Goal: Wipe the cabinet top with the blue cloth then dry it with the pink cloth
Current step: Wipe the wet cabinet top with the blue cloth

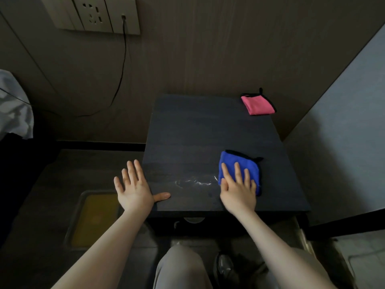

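Observation:
The dark cabinet top [200, 130] fills the middle of the view. A folded blue cloth [237, 161] with black trim lies near its front right. My right hand [237, 188] presses flat on the near part of that cloth, fingers spread. A wet, shiny smear [193, 182] sits just left of the cloth. My left hand [133, 188] is open with fingers apart at the cabinet's front left corner; only its thumb rests on the top. A folded pink cloth [258, 105] with black trim lies untouched at the far right corner.
A wall socket panel [98, 13] with a black cable [123, 59] hanging from it is up left. A yellow-bottomed tray [93, 217] sits on the floor left of the cabinet. A pale wall [343, 132] borders the right. My knees [183, 268] are below.

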